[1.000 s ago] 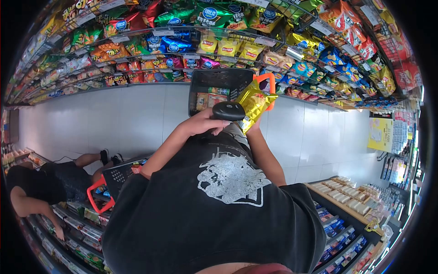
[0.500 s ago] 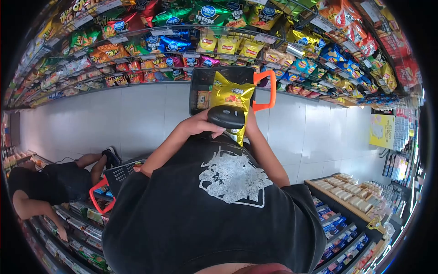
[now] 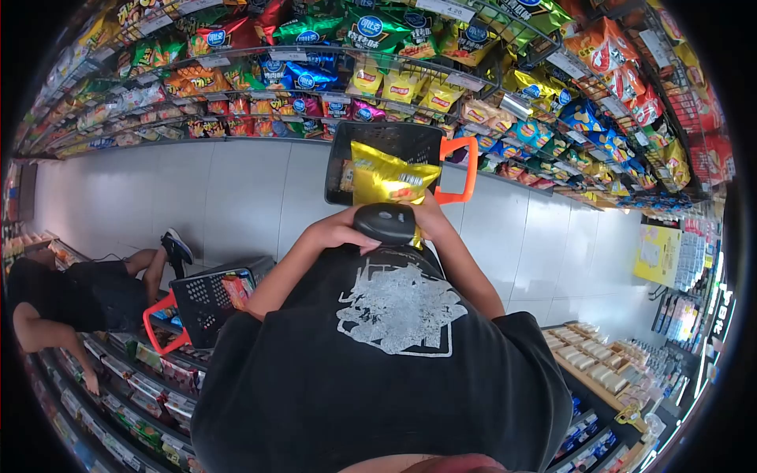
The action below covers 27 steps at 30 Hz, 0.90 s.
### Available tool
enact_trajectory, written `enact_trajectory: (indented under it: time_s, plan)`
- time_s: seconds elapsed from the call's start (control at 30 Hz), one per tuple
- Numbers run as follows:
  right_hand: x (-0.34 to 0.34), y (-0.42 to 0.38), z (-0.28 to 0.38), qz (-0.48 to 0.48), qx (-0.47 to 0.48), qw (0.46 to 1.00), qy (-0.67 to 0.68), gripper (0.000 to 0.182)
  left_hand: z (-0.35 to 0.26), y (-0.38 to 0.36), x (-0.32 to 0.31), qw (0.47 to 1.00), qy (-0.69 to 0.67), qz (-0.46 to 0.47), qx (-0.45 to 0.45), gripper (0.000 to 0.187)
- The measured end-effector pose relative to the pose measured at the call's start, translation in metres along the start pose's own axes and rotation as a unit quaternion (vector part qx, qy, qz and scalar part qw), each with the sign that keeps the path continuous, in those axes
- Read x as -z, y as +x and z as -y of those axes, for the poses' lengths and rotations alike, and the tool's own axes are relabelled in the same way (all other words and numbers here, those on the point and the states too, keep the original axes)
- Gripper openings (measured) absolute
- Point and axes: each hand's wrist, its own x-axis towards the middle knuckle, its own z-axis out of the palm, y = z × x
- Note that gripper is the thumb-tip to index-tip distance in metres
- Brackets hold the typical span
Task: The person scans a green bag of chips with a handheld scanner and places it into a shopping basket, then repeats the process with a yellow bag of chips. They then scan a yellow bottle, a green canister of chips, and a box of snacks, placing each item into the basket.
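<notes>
My left hand is closed round the left side of a black rounded device, held in front of my chest. My right hand grips the lower right part of a shiny yellow snack bag, right beside the device. The device covers the lower part of the bag. Just beyond my hands, a black shopping basket with an orange handle stands partly behind the bag.
Shelves of snack bags curve across the top. At left, a person reaches toward low shelves, near a second black basket with a red handle. A yellow box and a wooden display are at right.
The bag has tilted and come lower against the device. More of my right hand's fingers show. The whole view has shifted slightly, and the other person's arm appears further left.
</notes>
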Motion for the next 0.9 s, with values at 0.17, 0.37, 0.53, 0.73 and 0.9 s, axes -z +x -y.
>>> enact_trajectory:
  time_s: [0.17,0.37,0.53,0.73,0.9]
  plan:
    - [0.012,0.005,0.088,-0.020,0.301,0.875,-0.378,0.060,0.008,-0.028,-0.002,0.986,-0.004,-0.151,-0.067,0.027]
    - [0.020,0.043,0.157,0.067,0.178,0.971,-0.148,0.058,0.011,-0.021,-0.020,0.974,0.015,-0.206,-0.097,0.025]
    - [0.050,0.077,0.198,-0.088,0.482,0.805,-0.333,0.062,0.002,-0.022,-0.046,0.957,0.021,-0.276,-0.089,0.025]
    - [0.132,0.132,0.252,-0.085,0.580,0.578,-0.567,0.052,0.033,-0.055,-0.060,0.912,-0.045,-0.384,-0.139,0.029]
    - [0.166,0.160,0.241,-0.193,0.464,0.697,-0.512,0.055,0.023,-0.053,-0.063,0.912,-0.006,-0.377,-0.161,0.031]
